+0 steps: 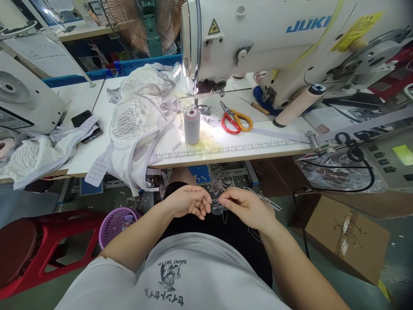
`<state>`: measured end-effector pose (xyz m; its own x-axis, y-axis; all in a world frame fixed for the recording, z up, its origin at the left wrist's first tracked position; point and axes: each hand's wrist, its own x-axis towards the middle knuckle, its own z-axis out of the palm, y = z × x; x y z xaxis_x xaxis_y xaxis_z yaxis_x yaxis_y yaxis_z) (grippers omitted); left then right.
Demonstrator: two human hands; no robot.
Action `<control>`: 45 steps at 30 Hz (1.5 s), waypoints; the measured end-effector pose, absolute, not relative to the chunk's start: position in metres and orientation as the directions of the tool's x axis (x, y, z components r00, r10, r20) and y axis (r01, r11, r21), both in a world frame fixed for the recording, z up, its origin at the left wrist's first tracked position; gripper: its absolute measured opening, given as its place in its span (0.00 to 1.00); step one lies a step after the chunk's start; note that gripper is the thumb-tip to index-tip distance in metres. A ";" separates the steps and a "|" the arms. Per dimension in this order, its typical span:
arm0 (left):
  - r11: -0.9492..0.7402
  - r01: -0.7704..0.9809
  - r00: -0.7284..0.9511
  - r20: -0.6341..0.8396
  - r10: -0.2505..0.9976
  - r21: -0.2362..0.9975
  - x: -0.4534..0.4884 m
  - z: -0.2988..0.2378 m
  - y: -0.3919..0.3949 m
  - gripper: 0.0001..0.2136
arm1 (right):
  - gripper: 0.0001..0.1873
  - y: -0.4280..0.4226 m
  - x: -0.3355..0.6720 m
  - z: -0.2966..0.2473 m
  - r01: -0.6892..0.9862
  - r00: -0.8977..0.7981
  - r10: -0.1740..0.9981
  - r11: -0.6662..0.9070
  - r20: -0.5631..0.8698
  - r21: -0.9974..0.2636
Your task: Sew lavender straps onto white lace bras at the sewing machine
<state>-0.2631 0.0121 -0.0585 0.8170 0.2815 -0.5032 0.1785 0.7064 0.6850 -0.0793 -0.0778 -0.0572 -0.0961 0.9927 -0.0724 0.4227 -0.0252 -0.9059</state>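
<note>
My left hand (189, 201) and my right hand (242, 205) meet over my lap, below the table edge. Both are pinched closed on a small grey piece of fabric or thread (217, 206) stretched between their fingertips; what it is exactly I cannot make out. Above them on the white sewing table (258, 144) stand a grey thread spool (192, 125) and red and yellow scissors (232, 120), under the lit needle of a white sewing machine (274, 38). A pile of white lace garments (138, 116) lies left of the spool.
A red plastic stool (35, 249) and a purple basket (116, 224) stand at my left on the floor. A cardboard box (348, 237) sits at my right. A control panel (390, 161), a black cable, a phone (84, 122) and a fan (142, 26) are around the table.
</note>
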 end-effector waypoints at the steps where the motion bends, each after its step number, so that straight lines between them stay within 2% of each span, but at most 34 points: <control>1: 0.731 0.172 0.821 -0.506 0.264 0.660 -0.264 -0.059 0.013 0.15 | 0.12 -0.078 -0.076 -0.057 0.422 -0.081 0.995 -0.026 -0.066 -0.906; 7: 0.772 0.187 0.837 -0.510 0.198 0.607 -0.267 -0.063 0.012 0.15 | 0.13 -0.079 -0.066 -0.060 0.381 0.015 0.997 -0.073 -0.073 -0.922; 15: 0.742 0.232 0.841 -0.513 0.171 0.629 -0.268 -0.065 0.010 0.13 | 0.12 -0.081 -0.059 -0.064 0.338 0.066 0.994 -0.109 -0.092 -0.935; 20: 0.663 0.266 0.800 -0.544 0.253 0.700 -0.262 -0.071 0.006 0.13 | 0.12 -0.082 -0.060 -0.065 0.353 0.072 0.994 -0.108 -0.088 -0.930; 26: 0.520 0.274 0.767 -0.511 0.389 0.809 -0.261 -0.082 0.006 0.11 | 0.12 -0.084 -0.053 -0.063 0.433 0.062 0.996 -0.082 -0.061 -0.898; 28: 0.465 0.302 0.746 -0.510 0.429 0.832 -0.262 -0.082 0.009 0.10 | 0.12 -0.086 -0.046 -0.065 0.516 0.080 0.997 -0.044 -0.003 -0.855; 32: 0.399 0.340 0.693 -0.514 0.506 0.851 -0.265 -0.081 0.014 0.09 | 0.13 -0.092 -0.033 -0.074 0.699 0.213 0.943 0.035 0.255 -0.714; 35: 0.454 0.315 0.671 -0.534 0.514 0.833 -0.263 -0.081 0.014 0.10 | 0.16 -0.101 -0.034 -0.077 0.698 0.296 0.901 0.022 0.317 -0.716; 38: 0.598 0.244 0.640 -0.590 0.492 0.763 -0.257 -0.084 0.010 0.12 | 0.23 -0.108 -0.051 -0.075 0.545 0.414 0.890 -0.073 0.193 -0.835; 41: 0.672 0.182 0.622 -0.613 0.487 0.718 -0.251 -0.085 0.005 0.14 | 0.30 -0.107 -0.076 -0.077 0.148 0.404 0.914 -0.097 -0.029 -0.984; 43: 0.675 0.156 0.617 -0.605 0.503 0.721 -0.249 -0.084 0.003 0.16 | 0.31 -0.103 -0.087 -0.082 -0.122 0.288 0.936 -0.173 -0.201 -0.977; 45: 0.664 0.136 0.611 -0.590 0.528 0.735 -0.250 -0.082 0.003 0.16 | 0.29 -0.099 -0.089 -0.086 -0.270 0.193 0.922 -0.278 -0.335 -0.922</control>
<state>-0.2497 0.0030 -0.0822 0.6108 0.5281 -0.5899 0.1365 0.6637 0.7354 -0.0886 -0.0992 -0.0863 0.1933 0.9223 -0.3347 -0.2705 -0.2778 -0.9218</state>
